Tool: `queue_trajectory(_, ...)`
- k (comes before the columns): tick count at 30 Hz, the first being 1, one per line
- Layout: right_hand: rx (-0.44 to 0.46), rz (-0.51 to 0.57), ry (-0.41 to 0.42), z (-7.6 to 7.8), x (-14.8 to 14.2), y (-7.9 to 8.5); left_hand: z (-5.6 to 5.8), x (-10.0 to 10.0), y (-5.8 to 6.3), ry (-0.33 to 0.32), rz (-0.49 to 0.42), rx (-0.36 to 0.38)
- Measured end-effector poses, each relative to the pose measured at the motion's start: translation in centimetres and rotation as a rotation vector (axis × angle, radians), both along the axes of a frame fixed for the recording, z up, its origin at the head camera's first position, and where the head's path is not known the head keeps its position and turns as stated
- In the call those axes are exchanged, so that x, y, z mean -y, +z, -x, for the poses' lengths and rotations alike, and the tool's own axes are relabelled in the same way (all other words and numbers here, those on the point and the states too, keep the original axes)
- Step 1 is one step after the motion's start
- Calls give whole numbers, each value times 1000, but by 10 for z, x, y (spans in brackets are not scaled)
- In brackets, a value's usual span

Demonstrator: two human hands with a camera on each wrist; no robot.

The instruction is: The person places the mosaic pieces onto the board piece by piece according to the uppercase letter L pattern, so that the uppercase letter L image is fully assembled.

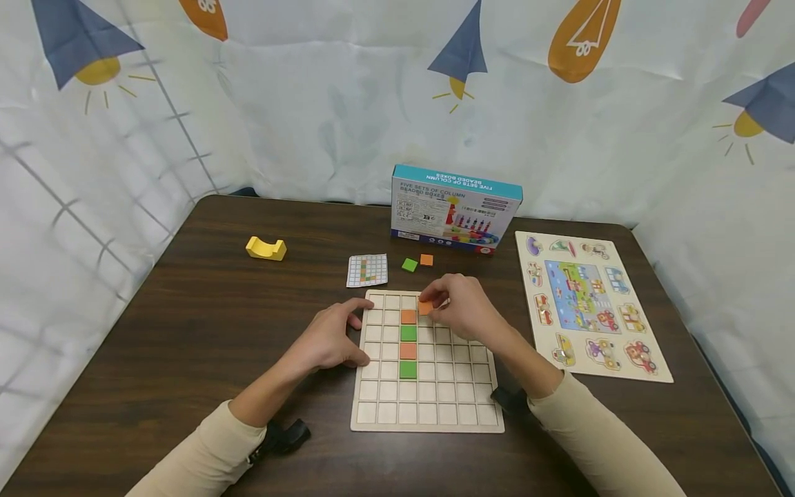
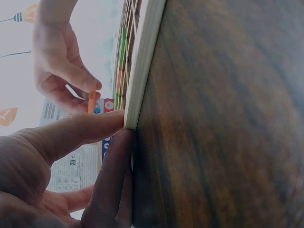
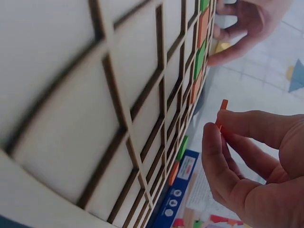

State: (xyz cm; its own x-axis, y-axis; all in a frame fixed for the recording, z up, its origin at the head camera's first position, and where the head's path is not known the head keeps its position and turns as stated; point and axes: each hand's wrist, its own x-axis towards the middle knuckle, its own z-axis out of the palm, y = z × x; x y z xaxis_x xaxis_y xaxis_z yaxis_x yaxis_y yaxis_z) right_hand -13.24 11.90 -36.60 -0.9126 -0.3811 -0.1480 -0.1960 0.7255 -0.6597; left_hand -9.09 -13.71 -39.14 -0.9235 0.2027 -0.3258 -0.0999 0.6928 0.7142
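A pale wooden grid board [image 1: 428, 414] lies on the table, with two orange and two green square tiles alternating down one column. My left hand [image 1: 329, 335] touches the board's left edge, thumb and fingers spread along it. In the left wrist view, that hand's thumb [image 2: 85, 126] meets the board's rim [image 2: 145, 61]. Above the grid's upper part, my right hand [image 1: 462, 304] pinches an orange tile [image 1: 425, 308] between thumb and fingertips. The right wrist view shows this orange tile [image 3: 222, 111] tilted on edge, apart from the board.
Behind the board lie a small pattern card [image 1: 367, 270], a loose green tile [image 1: 409, 265] and a loose orange tile [image 1: 426, 260]. A cardboard box [image 1: 453, 207] stands at the back. A picture puzzle board [image 1: 540, 352] lies right; a yellow curved block [image 1: 266, 249] sits left.
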Motion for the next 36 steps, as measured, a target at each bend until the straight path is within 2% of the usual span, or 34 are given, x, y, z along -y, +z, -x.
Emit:
queue_trajectory(9,30,15,-16,-21,4,1,0,0,0,-4,6,-1)
queue_trajectory(20,40,48,15,-47,7,0,1,1,0,-11,14,0)
queue_trajectory(25,35,45,53,-56,8,-1,2,1,0,-16,15,-5)
queue_trajectory(31,69,29,76,-64,10,-3,1,1,0,-20,22,-8)
queue_trajectory(36,44,22,124,-71,11,-4,1,1,0,-21,24,-14)
